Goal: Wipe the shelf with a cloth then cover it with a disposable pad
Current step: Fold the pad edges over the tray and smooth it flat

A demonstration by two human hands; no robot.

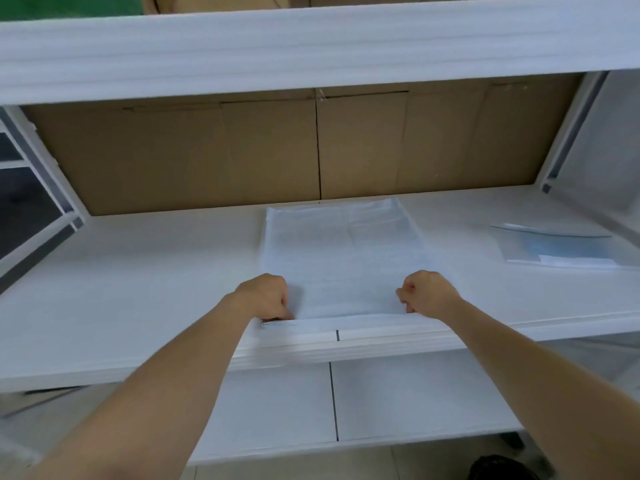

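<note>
A pale, thin disposable pad (341, 254) lies flat on the middle of the white shelf (138, 271), reaching from the cardboard back to the front edge. My left hand (266, 297) pinches the pad's near left corner at the shelf's front edge. My right hand (427, 292) pinches the near right corner, fingers curled. No cloth shows in view.
A clear plastic packet (557, 249) with blue and white contents lies on the shelf at the right. Brown cardboard (207, 154) backs the shelf. Another white shelf (311, 46) runs above and a lower one (415, 400) below. A dark object (498, 469) sits on the floor.
</note>
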